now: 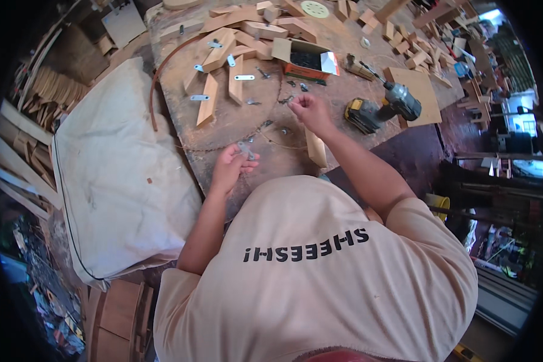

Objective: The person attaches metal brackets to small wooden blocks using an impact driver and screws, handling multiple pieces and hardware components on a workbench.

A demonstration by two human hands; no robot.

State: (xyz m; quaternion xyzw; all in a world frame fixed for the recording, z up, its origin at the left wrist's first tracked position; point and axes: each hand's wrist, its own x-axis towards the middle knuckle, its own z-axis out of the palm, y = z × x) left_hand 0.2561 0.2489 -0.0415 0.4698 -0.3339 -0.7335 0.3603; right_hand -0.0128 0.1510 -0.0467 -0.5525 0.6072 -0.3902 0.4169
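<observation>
My left hand (228, 170), palm up near the table's front edge, holds a small flat metal plate (245, 151) between thumb and fingers. Farther right, my right hand (312, 114) is closed in a pinch over the tabletop; what its fingertips hold, if anything, is too small to make out. Small dark bits of hardware (285, 100) lie beside those fingertips. Beyond sits an open cardboard box (311, 73) filled with small dark pieces, probably screws. Angled wood blocks (207, 101) lie ahead of my left hand, several with similar metal plates (245, 77) on them.
A cordless drill (389, 107) lies right of my right hand. Under that forearm is a wood block (315, 149). More wood offcuts (416, 54) pile up at the far right. A pale cloth (123, 175) covers something left of the worn wooden table (214, 134).
</observation>
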